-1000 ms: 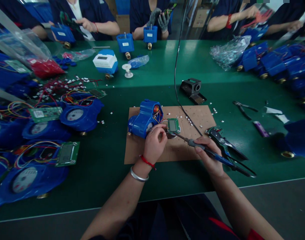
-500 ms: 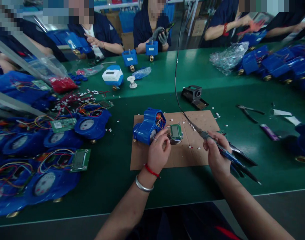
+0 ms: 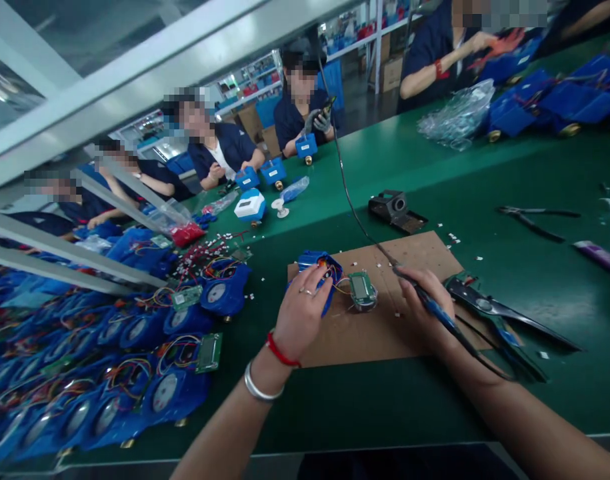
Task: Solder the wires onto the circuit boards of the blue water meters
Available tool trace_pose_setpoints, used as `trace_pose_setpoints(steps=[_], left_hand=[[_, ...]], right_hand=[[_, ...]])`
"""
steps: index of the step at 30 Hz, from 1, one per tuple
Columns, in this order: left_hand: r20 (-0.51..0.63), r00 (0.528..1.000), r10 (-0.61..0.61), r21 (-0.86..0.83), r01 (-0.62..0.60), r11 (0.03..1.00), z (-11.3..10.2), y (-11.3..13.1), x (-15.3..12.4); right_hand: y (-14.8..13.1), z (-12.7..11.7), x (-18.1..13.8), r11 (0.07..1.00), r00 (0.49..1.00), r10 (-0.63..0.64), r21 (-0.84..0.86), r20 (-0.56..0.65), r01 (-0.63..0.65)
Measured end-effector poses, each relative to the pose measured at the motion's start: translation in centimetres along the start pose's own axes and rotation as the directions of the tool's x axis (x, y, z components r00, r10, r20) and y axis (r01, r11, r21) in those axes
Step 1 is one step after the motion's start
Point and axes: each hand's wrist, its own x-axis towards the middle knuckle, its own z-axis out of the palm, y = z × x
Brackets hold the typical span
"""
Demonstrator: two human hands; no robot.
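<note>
My left hand (image 3: 301,308) lies over a blue water meter (image 3: 312,259), its fingers curved across the open housing and covering much of it. Coloured wires run from the meter to a green circuit board with a small display (image 3: 362,288), which rests on a round part to the right. In my right hand (image 3: 429,299) is a blue-handled soldering iron (image 3: 442,322), gripped like a pen. A black cord (image 3: 345,183) hangs from above and reaches the fingertips of that hand. The meter and board sit on a cardboard sheet (image 3: 369,337).
Scissors (image 3: 495,308) and pliers (image 3: 532,217) lie to the right, near a purple tube (image 3: 599,259). A black stand (image 3: 395,208) is behind the cardboard. Rows of blue meters (image 3: 165,393) fill the left side, below metal bars (image 3: 75,250). Co-workers (image 3: 299,100) sit across the table.
My left hand has moved from beside the board's wires onto the meter housing. My right hand still holds the iron. The view has tilted and swung left, showing more of the left side.
</note>
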Motion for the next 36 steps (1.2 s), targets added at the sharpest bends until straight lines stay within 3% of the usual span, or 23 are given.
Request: trace_pose_setpoints(steps=[4,7,13,17,23,25,29,33,36], left_hand=[[0.110,0.991,0.075,0.089,-0.085,0.992,1.0,-1.7,5.0],[0.147,0.985,0.090,0.100,-0.105,0.989,2.2,-2.3,6.7],[0.074,0.991,-0.112,-0.163,0.123,0.979,3.9,-2.8,6.5],[0.009,0.978,-0.210,-0.235,0.206,0.950,4.6,-2.7,6.4],[-0.065,0.935,-0.349,-0.368,0.302,0.879,3.8,-1.6,7.5],[-0.058,0.908,-0.416,-0.508,0.331,0.795,3.0,-0.9,7.7],[0.026,0.844,-0.535,-0.799,0.339,0.497,1.5,0.5,7.5],[0.041,0.815,-0.578,-0.950,0.211,0.231,-0.4,1.3,7.2],[0.019,0.826,-0.563,-0.992,0.088,0.096,-2.5,1.6,7.1]], right_hand=[[0.2,-0.4,0.3,0.999,0.999,0.018,0.028,-0.039,-0.016],[-0.2,-0.8,0.5,0.998,0.999,0.027,0.058,-0.027,-0.026],[-0.7,-1.1,0.5,0.993,0.998,0.054,0.105,-0.022,-0.051],[-0.9,-1.2,0.6,0.992,0.998,0.063,0.108,-0.009,-0.062],[-1.9,-1.4,0.8,0.991,0.996,0.085,0.103,0.031,-0.088],[-1.8,-1.4,0.7,0.992,0.996,0.083,0.097,0.031,-0.085],[-0.8,-1.0,0.6,0.996,0.999,0.032,0.080,0.004,-0.032],[0.3,-0.7,0.3,0.999,0.999,0.018,0.040,0.036,-0.019],[0.8,-0.4,0.0,1.000,0.999,0.019,0.005,0.032,-0.019]])
